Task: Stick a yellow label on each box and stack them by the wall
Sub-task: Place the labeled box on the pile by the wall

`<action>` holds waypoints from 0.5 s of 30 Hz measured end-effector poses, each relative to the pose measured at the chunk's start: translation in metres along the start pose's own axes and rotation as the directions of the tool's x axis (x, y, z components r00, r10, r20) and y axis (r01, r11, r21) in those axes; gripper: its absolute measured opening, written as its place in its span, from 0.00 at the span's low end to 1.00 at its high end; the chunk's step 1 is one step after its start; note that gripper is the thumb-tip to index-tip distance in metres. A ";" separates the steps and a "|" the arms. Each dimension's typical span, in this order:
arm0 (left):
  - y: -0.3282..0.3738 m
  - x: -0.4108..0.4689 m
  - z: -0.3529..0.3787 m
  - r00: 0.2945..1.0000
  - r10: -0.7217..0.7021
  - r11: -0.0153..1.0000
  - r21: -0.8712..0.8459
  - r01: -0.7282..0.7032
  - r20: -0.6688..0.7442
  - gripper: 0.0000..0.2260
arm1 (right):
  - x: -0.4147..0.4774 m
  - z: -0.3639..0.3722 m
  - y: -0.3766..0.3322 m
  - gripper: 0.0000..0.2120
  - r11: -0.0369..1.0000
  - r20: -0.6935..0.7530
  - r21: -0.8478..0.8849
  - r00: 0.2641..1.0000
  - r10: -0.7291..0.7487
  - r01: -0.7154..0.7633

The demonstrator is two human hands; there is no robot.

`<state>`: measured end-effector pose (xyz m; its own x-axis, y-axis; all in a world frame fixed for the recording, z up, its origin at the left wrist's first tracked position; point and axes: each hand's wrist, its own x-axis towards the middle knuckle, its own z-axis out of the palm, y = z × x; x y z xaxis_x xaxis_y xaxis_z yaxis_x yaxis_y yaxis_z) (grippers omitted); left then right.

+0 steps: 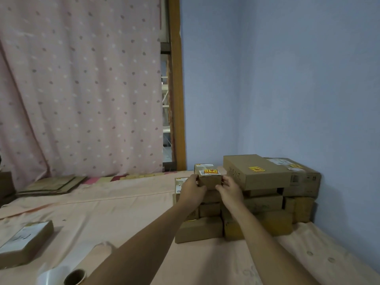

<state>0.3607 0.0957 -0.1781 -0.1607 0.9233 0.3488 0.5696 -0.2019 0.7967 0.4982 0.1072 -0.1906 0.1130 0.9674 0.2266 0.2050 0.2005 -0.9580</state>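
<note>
A small cardboard box (209,178) with a yellow label (210,171) on its top sits on the stack of boxes (265,202) by the blue wall. My left hand (192,187) grips its left side and my right hand (230,188) grips its right side. A large flat box (255,171) with a yellow label (256,169) lies on top of the stack to the right. Another box (296,175) behind it also carries a yellow label. A loose box (24,241) with a white sheet on top lies at the near left of the bed.
The pink bed sheet (123,212) covers the surface. A tape roll (75,277) lies at the bottom edge near my left arm. Flattened cardboard (53,185) rests at the far left under a dotted pink curtain (82,85). A wooden door frame (176,83) meets the blue wall (287,79).
</note>
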 end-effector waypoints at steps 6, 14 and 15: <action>0.009 0.006 0.002 0.996 -0.086 0.995 -0.040 0.088 0.029 0.18 | 0.001 0.005 -0.003 0.25 0.999 0.132 -0.046 0.991 0.024 -0.018; 0.005 0.001 -0.002 0.986 -0.163 0.984 -0.064 0.165 0.035 0.20 | -0.010 0.004 0.001 0.23 0.997 0.138 -0.053 0.989 0.059 -0.052; 0.004 -0.001 -0.004 0.988 -0.153 0.987 -0.048 0.154 0.023 0.20 | -0.015 0.004 0.000 0.21 0.998 0.120 -0.045 0.991 0.059 -0.053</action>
<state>0.3598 0.0921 -0.1734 -0.2278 0.9505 0.2111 0.4988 -0.0723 0.8637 0.4928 0.0932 -0.1950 0.0074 0.9890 0.1475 0.2423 0.1413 -0.9598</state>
